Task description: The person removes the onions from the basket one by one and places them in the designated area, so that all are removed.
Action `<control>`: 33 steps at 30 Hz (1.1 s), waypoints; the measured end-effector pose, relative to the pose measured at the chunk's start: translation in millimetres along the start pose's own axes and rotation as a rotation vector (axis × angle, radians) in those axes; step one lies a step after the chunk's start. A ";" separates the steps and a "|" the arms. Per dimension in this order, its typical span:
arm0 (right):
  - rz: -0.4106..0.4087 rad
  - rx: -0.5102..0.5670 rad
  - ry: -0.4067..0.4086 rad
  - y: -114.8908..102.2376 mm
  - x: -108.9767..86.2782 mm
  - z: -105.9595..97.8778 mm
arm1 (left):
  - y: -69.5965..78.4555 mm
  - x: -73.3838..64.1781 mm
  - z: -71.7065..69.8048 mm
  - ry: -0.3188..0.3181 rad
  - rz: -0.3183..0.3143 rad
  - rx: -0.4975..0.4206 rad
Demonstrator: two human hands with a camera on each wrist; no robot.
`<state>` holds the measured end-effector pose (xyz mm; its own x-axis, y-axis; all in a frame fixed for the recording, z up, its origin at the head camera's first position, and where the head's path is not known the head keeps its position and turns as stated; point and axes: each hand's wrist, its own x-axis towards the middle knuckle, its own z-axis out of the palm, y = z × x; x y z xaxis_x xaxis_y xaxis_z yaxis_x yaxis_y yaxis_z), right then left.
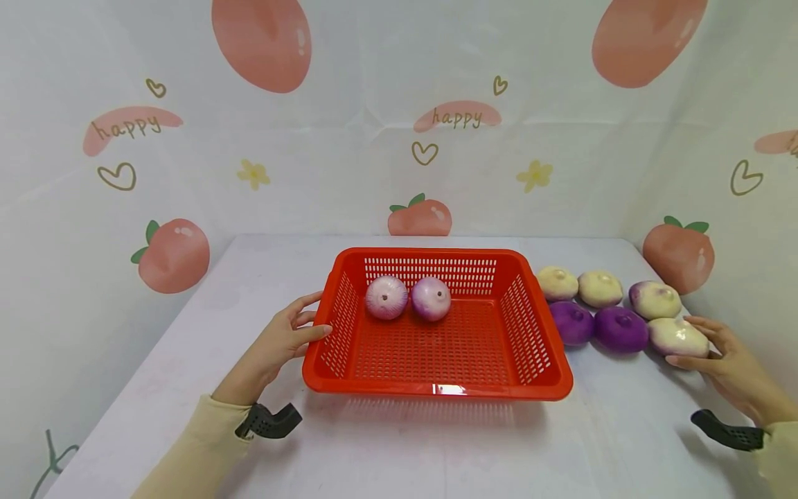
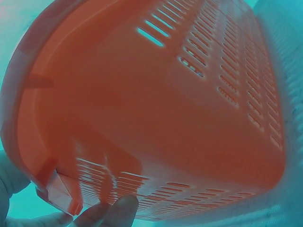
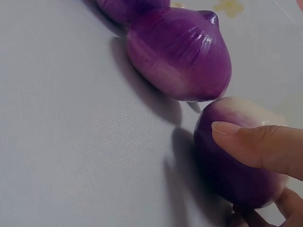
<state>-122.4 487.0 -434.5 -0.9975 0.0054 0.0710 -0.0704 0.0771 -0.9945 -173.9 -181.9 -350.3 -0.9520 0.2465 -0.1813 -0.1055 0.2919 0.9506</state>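
Note:
A red plastic basket [image 1: 436, 391] stands mid-table with two pale purple onions [image 1: 386, 298] inside, near its back left. My left hand [image 1: 289, 336] grips the basket's left rim, thumb on top and the other fingers against the outer wall; in the left wrist view the fingertips [image 2: 124, 208] touch the slotted side. At the right, my right hand [image 1: 726, 360] holds a white-and-purple onion [image 1: 676, 337] between thumb and fingers. In the right wrist view the thumb [image 3: 255, 144] presses on this onion [image 3: 232, 165], whose underside is dark purple. Whether it is off the table is hard to tell.
Right of the basket lie two deep purple onions [image 1: 620, 329] in front of several whitish ones [image 1: 600, 289], close together. A printed white cloth [image 1: 349, 173] hangs behind and at both sides. White cloth covers the table [image 1: 405, 457].

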 end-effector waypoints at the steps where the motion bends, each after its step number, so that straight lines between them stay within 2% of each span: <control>1: -0.013 -0.020 -0.002 0.9 0.4 -0.5 | 0.0 0.1 0.2 0.001 0.000 0.000; 6: -0.052 -0.108 -0.019 3.7 1.8 -4.0 | -0.5 0.7 0.2 0.000 0.003 0.003; 11: -0.025 -0.173 -0.032 3.8 0.9 -5.6 | -0.5 1.0 0.2 -0.003 0.001 0.000; 19: -0.012 -0.113 -0.048 4.9 -0.9 -7.0 | -0.4 0.7 1.3 -0.001 -0.002 0.006; 23: 0.024 -0.129 -0.042 5.4 -2.2 -6.7 | -2.2 1.4 0.8 -0.005 0.000 0.005; 30: 0.091 -0.328 -0.010 -1.1 -4.1 -5.7 | -6.2 3.5 -0.9 -0.001 0.001 0.008; 33: 0.081 -0.252 0.004 -13.4 -1.2 -6.7 | -6.6 3.7 -1.3 0.001 0.003 0.013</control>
<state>-120.2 492.7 -420.7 -0.9997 0.0253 -0.0070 0.0147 0.3218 -0.9467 -177.1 -184.1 -356.9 -0.9526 0.2467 -0.1783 -0.0989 0.3032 0.9478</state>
